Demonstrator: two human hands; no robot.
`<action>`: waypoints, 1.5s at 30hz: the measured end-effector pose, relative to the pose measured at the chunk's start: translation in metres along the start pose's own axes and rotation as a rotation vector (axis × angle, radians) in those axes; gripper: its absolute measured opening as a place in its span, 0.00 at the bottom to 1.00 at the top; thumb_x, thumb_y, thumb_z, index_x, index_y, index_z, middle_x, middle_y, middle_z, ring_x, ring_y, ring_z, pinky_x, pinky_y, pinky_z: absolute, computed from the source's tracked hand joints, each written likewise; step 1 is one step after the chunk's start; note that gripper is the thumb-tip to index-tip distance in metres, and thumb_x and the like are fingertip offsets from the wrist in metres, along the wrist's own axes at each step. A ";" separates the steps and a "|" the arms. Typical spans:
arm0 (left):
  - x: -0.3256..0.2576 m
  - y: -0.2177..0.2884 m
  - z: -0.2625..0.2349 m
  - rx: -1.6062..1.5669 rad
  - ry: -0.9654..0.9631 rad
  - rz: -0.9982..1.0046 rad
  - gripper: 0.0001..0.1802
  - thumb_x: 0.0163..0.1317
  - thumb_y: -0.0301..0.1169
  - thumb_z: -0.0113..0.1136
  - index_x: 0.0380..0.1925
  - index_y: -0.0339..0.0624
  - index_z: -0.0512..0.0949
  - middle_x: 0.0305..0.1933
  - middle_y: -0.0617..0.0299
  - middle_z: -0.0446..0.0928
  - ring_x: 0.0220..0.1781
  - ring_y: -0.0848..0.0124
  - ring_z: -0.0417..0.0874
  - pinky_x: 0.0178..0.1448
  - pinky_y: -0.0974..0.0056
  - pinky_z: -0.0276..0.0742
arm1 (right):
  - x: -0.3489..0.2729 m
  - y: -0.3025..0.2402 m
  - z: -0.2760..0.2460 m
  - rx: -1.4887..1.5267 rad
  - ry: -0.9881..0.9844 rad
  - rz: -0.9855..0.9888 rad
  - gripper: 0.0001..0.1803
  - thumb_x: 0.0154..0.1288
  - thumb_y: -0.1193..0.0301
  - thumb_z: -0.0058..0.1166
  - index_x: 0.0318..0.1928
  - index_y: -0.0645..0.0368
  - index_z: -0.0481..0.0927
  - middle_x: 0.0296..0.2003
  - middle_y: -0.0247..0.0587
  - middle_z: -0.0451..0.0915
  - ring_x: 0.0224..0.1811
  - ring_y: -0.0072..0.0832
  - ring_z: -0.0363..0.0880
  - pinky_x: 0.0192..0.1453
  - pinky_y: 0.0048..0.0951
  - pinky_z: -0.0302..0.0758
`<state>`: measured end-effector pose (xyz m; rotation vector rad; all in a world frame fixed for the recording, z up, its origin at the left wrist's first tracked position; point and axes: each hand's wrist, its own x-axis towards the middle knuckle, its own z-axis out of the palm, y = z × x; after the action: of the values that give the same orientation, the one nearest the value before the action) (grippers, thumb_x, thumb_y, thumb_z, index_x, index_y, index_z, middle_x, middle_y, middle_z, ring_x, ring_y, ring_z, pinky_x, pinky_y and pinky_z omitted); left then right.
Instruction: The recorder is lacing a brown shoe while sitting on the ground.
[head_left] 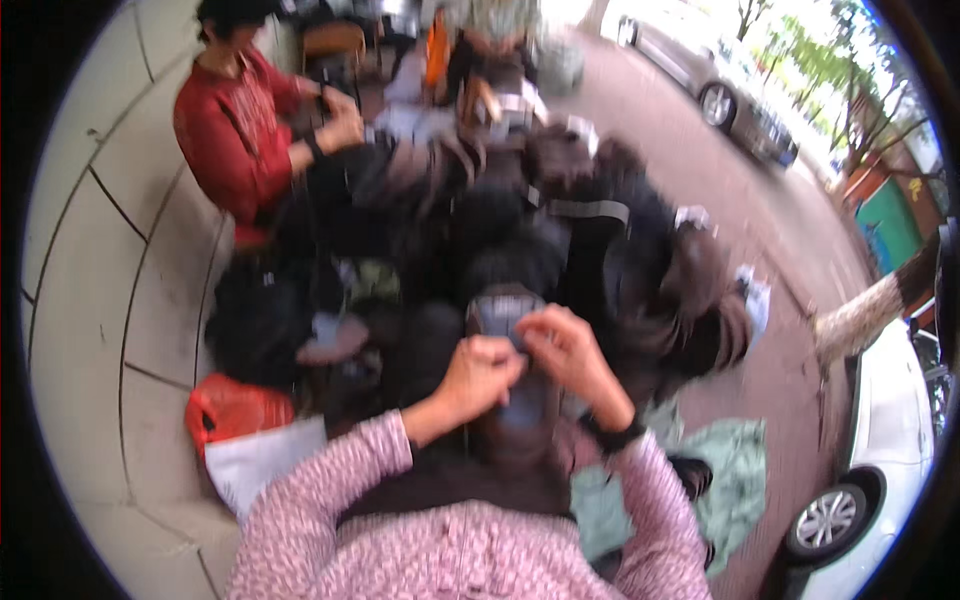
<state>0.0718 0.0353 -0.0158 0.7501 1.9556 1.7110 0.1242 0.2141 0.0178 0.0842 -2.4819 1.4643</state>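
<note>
My left hand [478, 376] and my right hand [570, 352] come close together in front of me over a pile of dark garments [520, 245]. Both are closed, fingertips pinched and facing each other. Whatever lies between the fingers is too small and blurred to make out. Just beyond the fingertips is a dark, rounded-edged piece with a pale grey face [503, 308]; its kind is unclear. Dark cloth [425, 350] spreads beneath both wrists and over my lap. A dark band circles my right wrist.
A person in red [235, 140] sits at the far left, hands together. An orange bag [235, 405] and a white bag [262, 465] lie left of me. Pale green cloth [735, 480] lies at the right. A tree trunk [870, 310] and parked white car [885, 420] stand farther right.
</note>
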 end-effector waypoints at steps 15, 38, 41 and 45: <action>-0.049 0.019 -0.211 0.099 0.555 -0.172 0.13 0.70 0.36 0.65 0.29 0.40 0.82 0.20 0.77 0.65 0.18 0.87 0.59 0.24 0.75 0.48 | -0.025 0.032 -0.022 0.395 -0.234 0.221 0.04 0.70 0.72 0.60 0.42 0.57 0.83 0.50 0.30 0.76 0.52 0.20 0.75 0.53 0.26 0.72; -0.143 -0.032 -0.326 0.187 0.803 -0.302 0.14 0.70 0.38 0.66 0.29 0.40 0.83 0.21 0.78 0.65 0.19 0.87 0.58 0.23 0.77 0.49 | -0.039 0.029 -0.024 0.201 -0.219 0.004 0.12 0.49 0.78 0.73 0.33 0.61 0.82 0.62 0.38 0.74 0.56 0.30 0.74 0.66 0.36 0.71; -0.158 -0.034 -0.342 0.119 0.851 -0.301 0.13 0.69 0.38 0.66 0.30 0.41 0.82 0.22 0.78 0.66 0.19 0.88 0.58 0.23 0.77 0.49 | -0.043 0.037 -0.020 0.345 -0.113 0.147 0.12 0.48 0.79 0.73 0.33 0.60 0.83 0.61 0.37 0.75 0.55 0.28 0.74 0.63 0.32 0.73; -0.166 -0.036 -0.346 0.120 0.853 -0.334 0.12 0.72 0.38 0.64 0.32 0.43 0.80 0.21 0.79 0.63 0.19 0.88 0.58 0.23 0.78 0.50 | -0.043 0.041 -0.014 0.314 -0.084 0.125 0.12 0.47 0.80 0.74 0.33 0.60 0.84 0.61 0.36 0.75 0.54 0.26 0.74 0.61 0.30 0.74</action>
<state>-0.0282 -0.3366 -0.0063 -0.3569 2.5356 1.8636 0.1615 0.2431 -0.0211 0.0504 -2.3355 1.9306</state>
